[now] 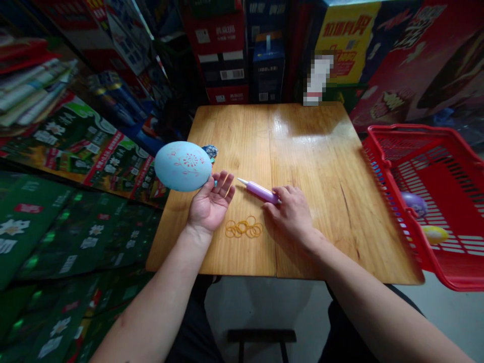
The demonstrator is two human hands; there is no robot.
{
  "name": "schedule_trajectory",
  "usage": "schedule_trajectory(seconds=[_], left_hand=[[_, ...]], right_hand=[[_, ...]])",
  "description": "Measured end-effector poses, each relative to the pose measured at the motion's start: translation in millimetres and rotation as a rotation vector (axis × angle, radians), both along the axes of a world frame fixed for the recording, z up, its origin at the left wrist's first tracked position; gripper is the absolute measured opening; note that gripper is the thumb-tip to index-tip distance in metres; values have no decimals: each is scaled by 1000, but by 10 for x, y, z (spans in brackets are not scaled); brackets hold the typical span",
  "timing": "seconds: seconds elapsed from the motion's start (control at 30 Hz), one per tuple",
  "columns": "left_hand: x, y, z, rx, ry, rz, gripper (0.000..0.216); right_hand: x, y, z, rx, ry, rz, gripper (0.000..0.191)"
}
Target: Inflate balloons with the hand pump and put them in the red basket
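My left hand (210, 201) hovers palm up over the left part of a wooden table (310, 151). Its thumb and fingers pinch the neck of an inflated light-blue balloon (183, 166) with a pink flower print. My right hand (291, 212) rests on the table and grips a small purple hand pump (259, 190), whose white nozzle points left toward the balloon. Several yellow rubber bands (244, 227) lie in a loose pile on the table between my two hands.
A dark patterned object (210, 150) lies at the table's left edge behind the balloon. A red plastic basket (427, 196) at the right holds a purple balloon (415, 203) and a yellow one (434, 234). Stacked printed cartons surround the table at left and behind.
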State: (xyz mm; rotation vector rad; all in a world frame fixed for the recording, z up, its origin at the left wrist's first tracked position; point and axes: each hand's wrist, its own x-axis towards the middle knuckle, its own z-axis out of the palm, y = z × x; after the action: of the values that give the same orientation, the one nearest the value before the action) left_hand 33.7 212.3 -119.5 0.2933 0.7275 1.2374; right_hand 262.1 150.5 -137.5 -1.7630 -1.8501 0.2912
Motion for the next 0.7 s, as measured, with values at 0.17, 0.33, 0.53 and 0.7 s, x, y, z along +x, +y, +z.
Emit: schedule_trajectory(seconds=[0.17, 0.33, 0.53, 0.7], left_hand=[[-15, -63, 16, 9, -81, -50, 31], [94, -378, 202, 40, -115, -128, 25], [262, -1147, 491, 64, -167, -165, 17], [293, -1944, 579, -3, -148, -109, 7]], right_hand=[[21, -110, 161, 197, 169, 35, 19], [-295, -329, 441, -71, 754, 79, 16], [-764, -809, 693, -208, 1134, -26, 19], [-967, -1488, 840, -217, 1175, -21, 21]])
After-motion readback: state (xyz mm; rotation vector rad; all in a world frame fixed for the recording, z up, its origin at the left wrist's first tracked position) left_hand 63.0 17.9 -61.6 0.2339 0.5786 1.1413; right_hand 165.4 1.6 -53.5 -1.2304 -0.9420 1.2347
